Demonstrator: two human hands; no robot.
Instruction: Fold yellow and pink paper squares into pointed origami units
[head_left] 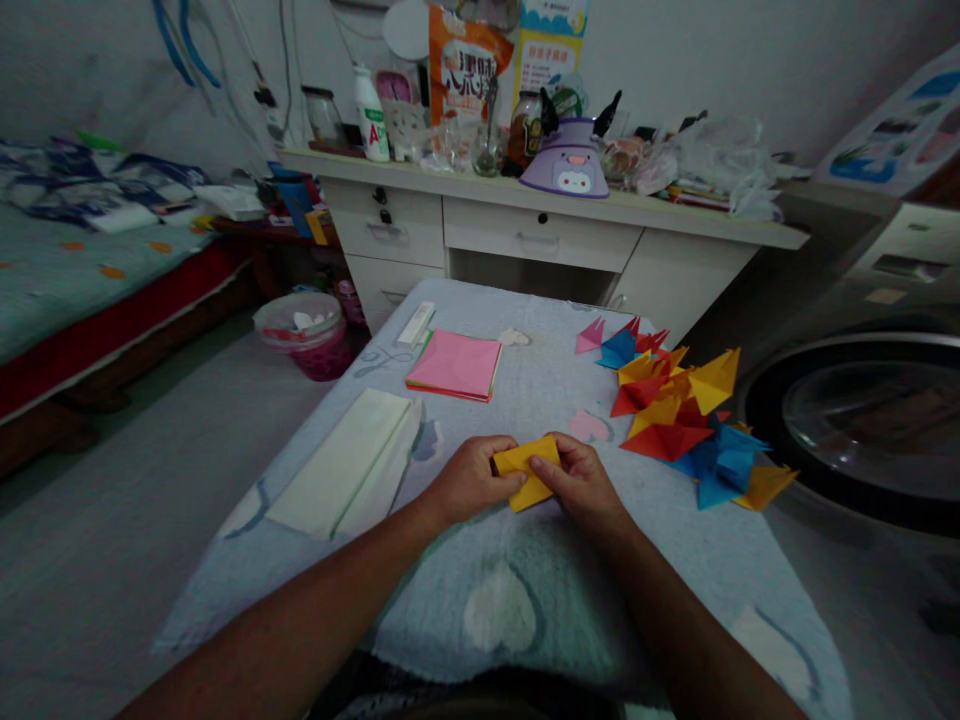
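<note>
A folded piece of yellow origami paper [534, 488] is held between both hands above the cloth-covered table [495, 540]. My left hand [480, 480] pinches its left side, thumb on top. On the right side, my right hand [589, 482] grips it with the thumb pressed on its face; the fingers behind are partly hidden. Beyond the hands lies a stack of square paper [456, 364], pink on top with other colours at its edges. To the right is a pile of folded paper figures [671, 430] in red, yellow, blue and pink.
Pale folded sheets [345, 460] lie at the table's left, with a small white box [416, 323] farther back. A white desk [532, 235] holding jars, bags and a purple visor [566, 165] stands behind. A washing machine [885, 420] is at right, a pink bin [319, 350] at left.
</note>
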